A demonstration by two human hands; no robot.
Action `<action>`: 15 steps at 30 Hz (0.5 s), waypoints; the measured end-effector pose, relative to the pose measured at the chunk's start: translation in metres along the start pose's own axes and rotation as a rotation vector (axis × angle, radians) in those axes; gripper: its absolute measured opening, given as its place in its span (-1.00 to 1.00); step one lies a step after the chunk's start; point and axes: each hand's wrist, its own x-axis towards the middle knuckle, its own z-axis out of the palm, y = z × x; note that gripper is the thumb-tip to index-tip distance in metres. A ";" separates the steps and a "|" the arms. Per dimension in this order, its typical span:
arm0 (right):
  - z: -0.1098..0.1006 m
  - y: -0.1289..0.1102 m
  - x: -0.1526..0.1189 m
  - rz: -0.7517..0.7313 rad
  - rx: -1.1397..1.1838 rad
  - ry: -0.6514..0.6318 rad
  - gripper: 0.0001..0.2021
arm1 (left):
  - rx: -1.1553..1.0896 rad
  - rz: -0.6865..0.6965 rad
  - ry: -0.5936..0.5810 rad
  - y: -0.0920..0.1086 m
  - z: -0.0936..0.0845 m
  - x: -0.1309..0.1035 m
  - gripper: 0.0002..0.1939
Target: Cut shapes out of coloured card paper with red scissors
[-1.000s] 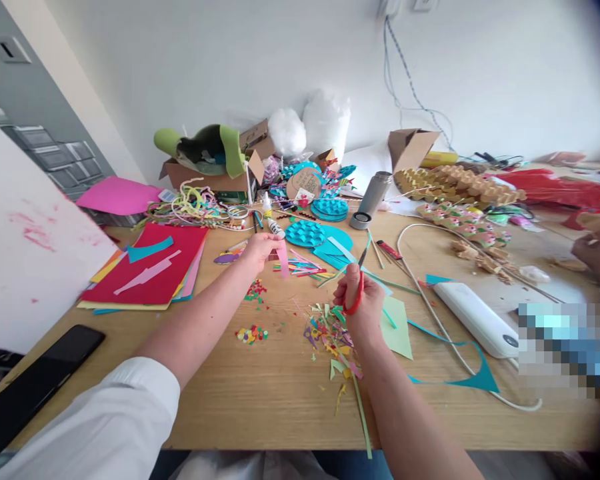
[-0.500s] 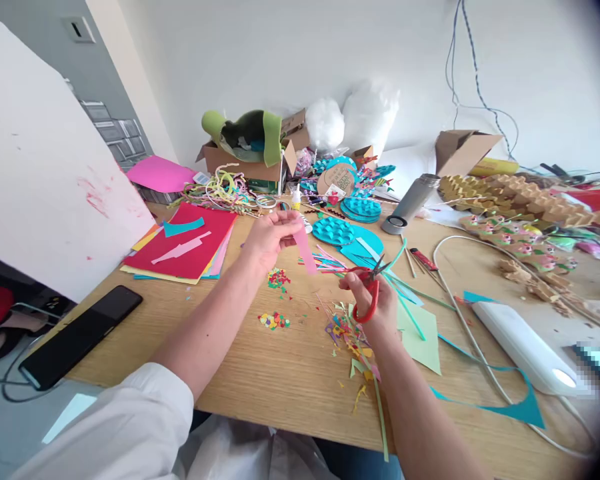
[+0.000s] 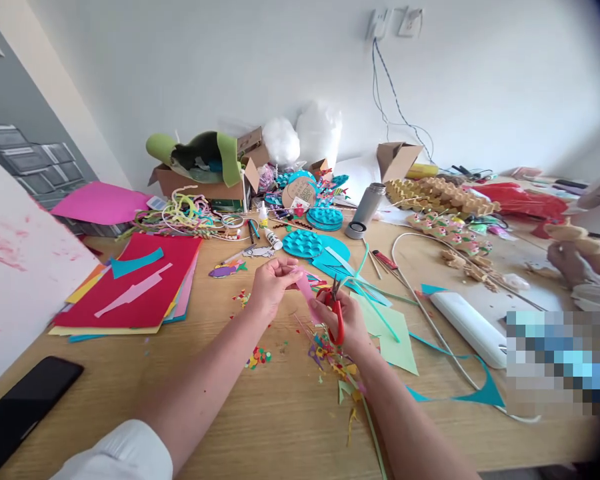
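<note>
Between thumb and fingers, my left hand [image 3: 275,285] pinches the upper end of a pink paper strip [image 3: 306,291]. My right hand [image 3: 344,320] is closed round red-handled scissors [image 3: 337,323], their dark blades pointing up and away. The fingers of my right hand are close to the strip's lower end; whether they touch it I cannot tell. Small paper scraps [image 3: 325,353] lie on the table below my right hand, and colored paper dots [image 3: 259,358] lie nearer my left forearm. A light green sheet [image 3: 395,337] is right of my right hand.
Red paper [image 3: 130,293] tops a stack at left, near a phone [image 3: 30,407]. Behind are glue bottles, blue egg-carton pieces [image 3: 303,244] and a grey flask [image 3: 367,210]. A white device [image 3: 470,327] and cable lie right. Another person's hand [image 3: 573,263] holds carton at far right.
The view has turned right, bringing another person's hand into sight. My right hand with the scissors has come closer to my left hand and the pink strip.
</note>
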 end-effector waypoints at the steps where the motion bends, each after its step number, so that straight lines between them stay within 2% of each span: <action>1: -0.001 0.002 0.001 0.022 0.037 -0.009 -0.71 | -0.010 0.010 0.005 -0.002 0.000 0.000 -0.66; 5: -0.003 0.008 0.005 0.047 0.178 -0.010 -0.70 | -0.118 -0.032 -0.001 -0.008 0.002 -0.002 -0.63; 10: -0.006 0.006 0.005 -0.003 0.230 0.008 -0.70 | -0.069 -0.171 -0.184 -0.012 0.008 -0.011 -0.67; 13: -0.005 0.003 0.004 -0.025 0.204 0.008 -0.69 | -0.005 -0.168 -0.214 -0.013 0.011 -0.014 -0.71; 15: -0.005 0.002 0.002 -0.039 0.159 0.012 -0.70 | 0.035 -0.126 -0.188 -0.010 0.010 -0.013 -0.72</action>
